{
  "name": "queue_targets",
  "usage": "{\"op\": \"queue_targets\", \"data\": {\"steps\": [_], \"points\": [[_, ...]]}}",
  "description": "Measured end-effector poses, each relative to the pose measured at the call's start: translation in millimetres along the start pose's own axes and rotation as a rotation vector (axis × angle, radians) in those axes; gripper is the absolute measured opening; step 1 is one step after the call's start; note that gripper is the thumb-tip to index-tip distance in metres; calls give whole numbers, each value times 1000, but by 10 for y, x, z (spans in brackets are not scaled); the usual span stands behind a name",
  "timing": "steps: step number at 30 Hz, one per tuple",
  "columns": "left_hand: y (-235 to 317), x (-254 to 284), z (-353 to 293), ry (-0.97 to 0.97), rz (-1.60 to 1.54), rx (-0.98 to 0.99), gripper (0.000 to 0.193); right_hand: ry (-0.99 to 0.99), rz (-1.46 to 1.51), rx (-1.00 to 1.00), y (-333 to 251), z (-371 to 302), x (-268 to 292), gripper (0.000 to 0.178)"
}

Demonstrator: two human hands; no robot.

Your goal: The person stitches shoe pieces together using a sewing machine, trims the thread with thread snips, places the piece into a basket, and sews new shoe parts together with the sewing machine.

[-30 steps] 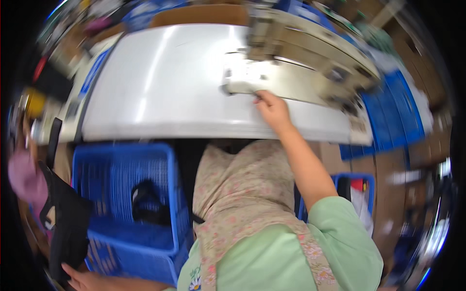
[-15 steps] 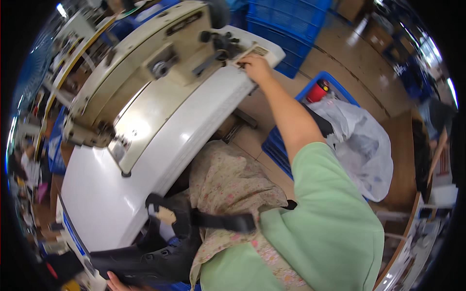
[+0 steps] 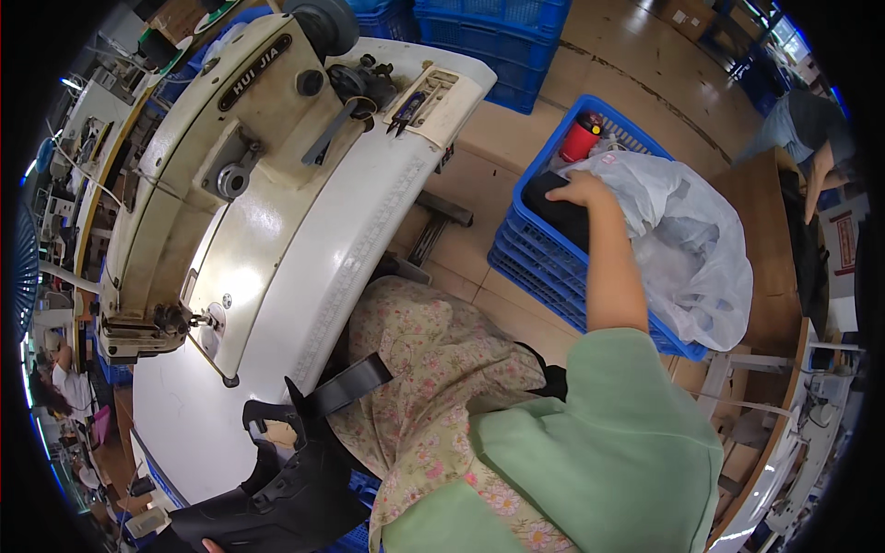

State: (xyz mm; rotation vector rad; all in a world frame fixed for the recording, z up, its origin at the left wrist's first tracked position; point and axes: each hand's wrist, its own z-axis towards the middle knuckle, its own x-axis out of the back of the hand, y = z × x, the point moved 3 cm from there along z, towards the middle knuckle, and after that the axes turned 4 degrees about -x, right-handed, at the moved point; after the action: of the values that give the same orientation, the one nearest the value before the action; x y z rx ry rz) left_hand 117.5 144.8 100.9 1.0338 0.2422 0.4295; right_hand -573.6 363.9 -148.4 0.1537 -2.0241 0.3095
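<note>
At the lower edge, my left hand (image 3: 212,546) holds a black shoe upper (image 3: 277,502) from underneath; only a fingertip shows, the rest being hidden. The upper has a loose black strap (image 3: 348,385) and a tan patch inside, and lies over my lap beside the sewing machine's white table (image 3: 184,433). My right arm is stretched out to a blue plastic basket (image 3: 544,267) on the right. There my right hand (image 3: 585,192) has its fingers closed over the edge of a black piece (image 3: 558,210), whose kind I cannot make out.
A cream sewing machine (image 3: 194,157) fills the left, with small thread snips (image 3: 406,111) in its far tray. The basket also carries a red canister (image 3: 581,136) and a white plastic bag (image 3: 701,240). Blue crates (image 3: 489,37) are stacked behind; another person (image 3: 802,138) is far right.
My right hand has left the tray at the machine's far end and moved right to the black piece in the basket. The snips now show in the tray. My left hand keeps the shoe upper.
</note>
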Motion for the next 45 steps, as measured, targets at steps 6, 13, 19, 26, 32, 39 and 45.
{"op": "queue_targets", "data": {"steps": [6, 13, 19, 26, 32, 39, 45], "points": [[-78, -43, 24, -33, -145, 104, 37, -52, 295, 202, 96, -239, -1, 83], [-617, 469, 337, -42, -218, 248, 34, 231, 338, 346, 274, -398, -14, 73], [-385, 476, 172, -29, -21, 87, 26, 323, 362, 344, 152, -368, -104, 70], [-519, 199, 149, -85, -605, 564, 27, 138, 517, 397, 522, -271, 327, 36], [-485, 287, 114, -113, -672, 521, 26, 102, 381, 342, -35, -264, 612, 33], [-453, 267, 127, -103, -707, 497, 28, 641, 89, 496, -67, -84, 543, 52], [-490, 254, 134, -270, -937, 656, 31, -300, 944, 728, -1524, -1914, 818, 40]]}}
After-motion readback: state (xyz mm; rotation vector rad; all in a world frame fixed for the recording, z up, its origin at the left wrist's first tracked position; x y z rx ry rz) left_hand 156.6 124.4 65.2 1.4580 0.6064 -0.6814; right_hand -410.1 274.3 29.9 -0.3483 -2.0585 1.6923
